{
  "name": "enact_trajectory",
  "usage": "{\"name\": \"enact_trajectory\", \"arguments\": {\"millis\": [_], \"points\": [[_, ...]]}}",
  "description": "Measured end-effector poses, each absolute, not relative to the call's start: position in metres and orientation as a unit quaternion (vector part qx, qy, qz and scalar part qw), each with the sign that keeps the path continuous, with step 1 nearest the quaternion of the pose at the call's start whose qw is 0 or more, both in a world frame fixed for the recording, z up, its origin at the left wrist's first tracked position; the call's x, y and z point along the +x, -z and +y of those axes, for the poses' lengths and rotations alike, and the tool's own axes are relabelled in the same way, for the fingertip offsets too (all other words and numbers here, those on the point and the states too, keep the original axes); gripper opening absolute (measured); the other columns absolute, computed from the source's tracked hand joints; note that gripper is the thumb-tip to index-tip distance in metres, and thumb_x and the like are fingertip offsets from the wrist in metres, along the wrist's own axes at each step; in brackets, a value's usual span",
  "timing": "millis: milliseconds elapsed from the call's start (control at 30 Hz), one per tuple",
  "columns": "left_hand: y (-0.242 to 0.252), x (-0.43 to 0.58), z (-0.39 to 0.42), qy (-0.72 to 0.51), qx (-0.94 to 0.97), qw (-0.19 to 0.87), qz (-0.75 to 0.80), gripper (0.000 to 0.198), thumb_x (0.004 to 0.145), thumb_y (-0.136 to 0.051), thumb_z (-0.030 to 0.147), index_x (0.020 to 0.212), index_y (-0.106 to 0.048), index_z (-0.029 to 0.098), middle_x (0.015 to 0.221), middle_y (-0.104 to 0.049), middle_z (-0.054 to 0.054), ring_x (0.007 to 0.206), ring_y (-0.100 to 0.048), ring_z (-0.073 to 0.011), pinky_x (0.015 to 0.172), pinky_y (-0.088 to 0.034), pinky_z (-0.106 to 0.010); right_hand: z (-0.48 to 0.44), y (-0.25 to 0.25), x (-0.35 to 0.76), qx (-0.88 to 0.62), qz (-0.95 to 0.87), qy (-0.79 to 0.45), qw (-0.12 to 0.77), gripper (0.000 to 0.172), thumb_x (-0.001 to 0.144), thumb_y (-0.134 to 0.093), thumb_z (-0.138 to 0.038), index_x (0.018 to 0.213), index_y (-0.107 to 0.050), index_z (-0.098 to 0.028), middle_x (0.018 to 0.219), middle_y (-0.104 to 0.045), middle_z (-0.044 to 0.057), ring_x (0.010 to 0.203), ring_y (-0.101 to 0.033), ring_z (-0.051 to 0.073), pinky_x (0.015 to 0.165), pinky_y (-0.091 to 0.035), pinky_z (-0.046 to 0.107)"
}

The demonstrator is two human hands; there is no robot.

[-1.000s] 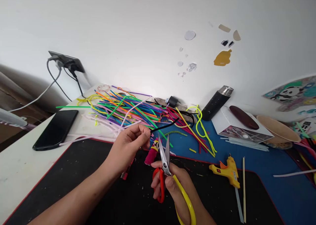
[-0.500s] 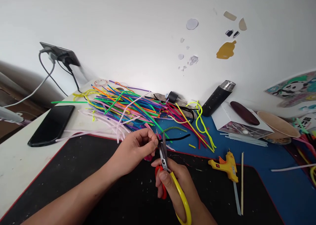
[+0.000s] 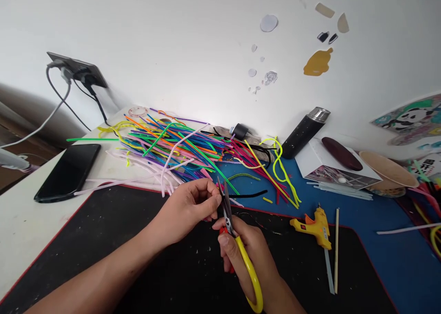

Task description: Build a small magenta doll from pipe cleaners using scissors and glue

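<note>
My left hand [image 3: 188, 208] is closed in a pinch on one end of a black pipe cleaner [image 3: 251, 195], which sticks out to the right over the blue mat. My right hand [image 3: 246, 254] grips scissors [image 3: 237, 245] with one yellow and one red handle. Their blades are closed across the black pipe cleaner just right of my left fingertips. A pink piece shows under my left fingers, mostly hidden. A big pile of coloured pipe cleaners [image 3: 179, 146] lies right behind both hands.
A black phone [image 3: 67, 171] lies at the left. A yellow glue gun [image 3: 315, 226] and thin wooden stick [image 3: 336, 249] lie at the right. Behind stand a black flask [image 3: 305, 132], a white box [image 3: 330, 167], wooden dishes [image 3: 387, 171]. Cables run to a wall socket [image 3: 76, 70].
The scissor blades were open a second ago and have closed on the black pipe cleaner. My left hand lowered it toward the mat, and the pink figure is now hidden behind my fingers.
</note>
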State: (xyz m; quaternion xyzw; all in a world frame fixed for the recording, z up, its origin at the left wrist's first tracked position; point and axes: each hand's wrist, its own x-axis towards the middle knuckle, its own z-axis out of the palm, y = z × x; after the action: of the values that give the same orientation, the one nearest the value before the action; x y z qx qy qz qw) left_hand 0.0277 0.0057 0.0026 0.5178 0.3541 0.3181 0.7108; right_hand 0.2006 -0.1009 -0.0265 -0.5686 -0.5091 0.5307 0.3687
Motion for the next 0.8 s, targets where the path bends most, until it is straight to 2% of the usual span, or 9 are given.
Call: {"name": "enact_trajectory", "arguments": {"millis": [367,533,800], "points": [[0.002,0.028,0.005,-0.318,0.500,0.719,0.363,0.039,0.084,-0.087,0.050,0.083,-0.064,0.018,0.067,-0.062,0.004,0.059,-0.057,-0.0107,0.061,-0.050,-0.023,-0.101,0.025,0.198,-0.578,-0.510,-0.508,0.384,0.050,0.101,-0.065,-0.070,0.104,-0.074,-0.021,0.064,-0.057,-0.002,0.048,-0.053,0.013,0.047,-0.040,0.023],[0.002,0.029,0.006,-0.318,0.462,0.747,0.357,0.045,0.079,-0.092,0.053,0.080,-0.065,0.017,0.062,-0.064,0.004,0.055,-0.057,-0.0098,0.059,-0.047,-0.022,-0.101,0.018,0.196,-0.579,-0.495,-0.522,0.384,0.052,0.101,-0.064,-0.072,0.100,-0.071,-0.021,0.061,-0.053,-0.004,0.045,-0.051,0.011,0.046,-0.036,0.021],[0.007,0.031,0.006,-0.314,0.381,0.801,0.339,0.047,0.074,-0.096,0.052,0.076,-0.066,0.016,0.060,-0.068,0.000,0.052,-0.057,-0.0097,0.056,-0.043,-0.021,-0.102,0.017,0.194,-0.575,-0.490,-0.526,0.391,0.054,0.102,-0.060,-0.073,0.103,-0.071,-0.020,0.062,-0.053,-0.005,0.042,-0.050,0.010,0.044,-0.038,0.021]]}}
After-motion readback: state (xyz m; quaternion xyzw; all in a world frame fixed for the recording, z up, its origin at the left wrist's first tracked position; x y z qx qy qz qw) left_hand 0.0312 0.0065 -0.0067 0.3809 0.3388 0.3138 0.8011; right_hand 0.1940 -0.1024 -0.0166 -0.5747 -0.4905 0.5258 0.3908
